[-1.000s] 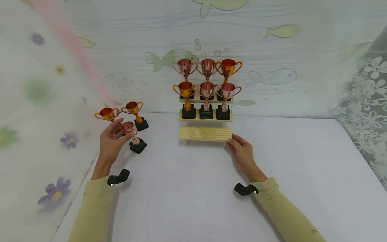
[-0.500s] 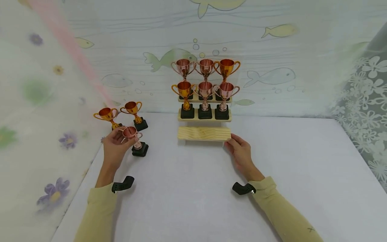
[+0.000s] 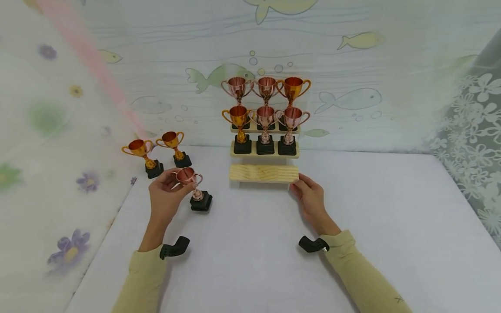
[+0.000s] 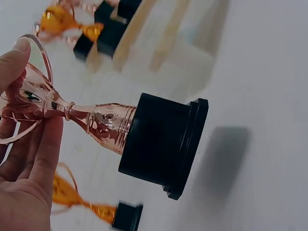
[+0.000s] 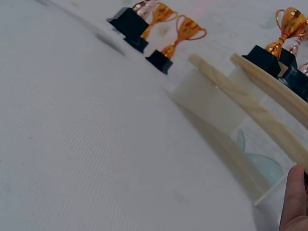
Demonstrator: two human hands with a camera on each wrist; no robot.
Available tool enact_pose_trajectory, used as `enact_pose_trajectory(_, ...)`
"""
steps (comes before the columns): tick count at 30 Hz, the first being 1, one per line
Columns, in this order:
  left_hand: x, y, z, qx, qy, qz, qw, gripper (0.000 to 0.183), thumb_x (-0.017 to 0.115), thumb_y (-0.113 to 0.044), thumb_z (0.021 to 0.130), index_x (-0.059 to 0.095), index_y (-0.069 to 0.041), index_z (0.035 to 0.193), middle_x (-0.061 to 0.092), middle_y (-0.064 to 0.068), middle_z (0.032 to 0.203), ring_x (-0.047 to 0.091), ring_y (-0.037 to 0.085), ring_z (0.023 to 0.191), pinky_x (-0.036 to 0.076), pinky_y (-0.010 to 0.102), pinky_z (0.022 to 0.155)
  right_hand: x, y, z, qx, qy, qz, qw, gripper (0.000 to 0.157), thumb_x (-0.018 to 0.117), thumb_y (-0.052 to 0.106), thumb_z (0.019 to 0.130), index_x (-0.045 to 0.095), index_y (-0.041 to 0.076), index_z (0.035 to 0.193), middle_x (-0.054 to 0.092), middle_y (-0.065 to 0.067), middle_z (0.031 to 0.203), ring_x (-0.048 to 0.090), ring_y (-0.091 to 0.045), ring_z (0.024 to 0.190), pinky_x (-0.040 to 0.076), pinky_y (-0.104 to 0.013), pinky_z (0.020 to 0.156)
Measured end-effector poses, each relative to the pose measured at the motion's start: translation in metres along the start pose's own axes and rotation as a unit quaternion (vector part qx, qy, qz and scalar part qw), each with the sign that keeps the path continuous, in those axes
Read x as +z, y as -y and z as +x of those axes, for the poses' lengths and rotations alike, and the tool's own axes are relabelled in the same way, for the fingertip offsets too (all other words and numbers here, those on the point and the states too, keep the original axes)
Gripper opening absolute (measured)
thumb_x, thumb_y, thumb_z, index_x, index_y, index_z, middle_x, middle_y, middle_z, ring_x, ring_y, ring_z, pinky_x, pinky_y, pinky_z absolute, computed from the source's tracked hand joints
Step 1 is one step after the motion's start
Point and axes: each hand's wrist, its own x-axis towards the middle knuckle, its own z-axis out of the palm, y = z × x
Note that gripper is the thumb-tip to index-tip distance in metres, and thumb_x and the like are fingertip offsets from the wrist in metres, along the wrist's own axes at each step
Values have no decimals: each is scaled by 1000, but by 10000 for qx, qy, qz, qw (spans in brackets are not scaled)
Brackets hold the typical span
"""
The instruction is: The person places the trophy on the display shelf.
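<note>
My left hand [image 3: 166,198] holds a rose-gold trophy cup [image 3: 201,201] by its bowl, thumb on one side and fingers on the other. In the left wrist view the trophy's black base [image 4: 156,139] is lifted, its shadow lying apart from it on the cloth. My right hand [image 3: 313,200] grips the right end of a wooden tiered display shelf [image 3: 264,173]; the thumb [image 5: 296,192] shows at the board's end in the right wrist view. The shelf's bottom step is bare. Several gold and rose-gold trophies [image 3: 265,144] stand in rows on its two upper steps.
Two gold trophies, one nearer [image 3: 154,168] and one farther [image 3: 182,159], stand on the white tablecloth [image 3: 250,261] at the left. A fish-print curtain [image 3: 352,65] hangs behind, and a flower-print one [image 3: 39,130] borders the left side.
My left hand has carried the rose-gold trophy rightward and toward me, away from the two gold trophies, uncovering the nearer one's base. The right hand stays at the shelf's end.
</note>
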Motion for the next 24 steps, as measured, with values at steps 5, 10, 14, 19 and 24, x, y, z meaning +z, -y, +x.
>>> enact_pose_trajectory(5, 35, -18, -7, 380, 241, -202, 9988, 49, 81, 16, 75, 63, 11, 120, 67, 2, 109, 67, 12, 96, 60, 20, 84, -2, 0, 1, -12, 0, -17, 10000, 46, 50, -3, 102, 43, -12, 146, 52, -15, 135, 66, -1, 95, 55, -16, 94)
enact_pose_trajectory(10, 74, -36, -11, 734, 611, -240, 9951, 51, 85, 14, 71, 65, 10, 118, 68, 14, 109, 66, 12, 91, 62, 21, 79, -2, 0, 1, -1, 24, 102, 9999, 46, 49, -4, 102, 41, -12, 146, 52, -14, 134, 65, -1, 95, 55, -16, 94)
enact_pose_trajectory(14, 104, -44, -13, 977, 883, -402, 9905, 52, 88, 11, 69, 67, 7, 116, 68, 19, 108, 64, 15, 89, 63, 25, 78, -1, 0, 2, 9, 53, 194, 9998, 47, 48, -5, 102, 39, -12, 147, 49, -16, 137, 65, -1, 96, 54, -16, 95)
enact_pose_trajectory(19, 141, -53, -15, 1159, 1013, -667, 9858, 51, 89, 6, 71, 68, 4, 117, 69, 18, 108, 64, 17, 89, 64, 30, 79, -1, -1, 2, 42, 73, 266, 9996, 47, 48, -4, 102, 39, -12, 148, 48, -18, 139, 66, -1, 96, 54, -17, 96)
enact_pose_trajectory(24, 178, -60, -8, 1330, 986, -885, 9822, 48, 90, 1, 74, 68, 3, 116, 68, 18, 106, 65, 14, 90, 64, 35, 82, -3, -2, 3, 20, 139, 287, 9995, 46, 48, -4, 103, 39, -12, 147, 54, -12, 130, 66, -2, 96, 55, -17, 95)
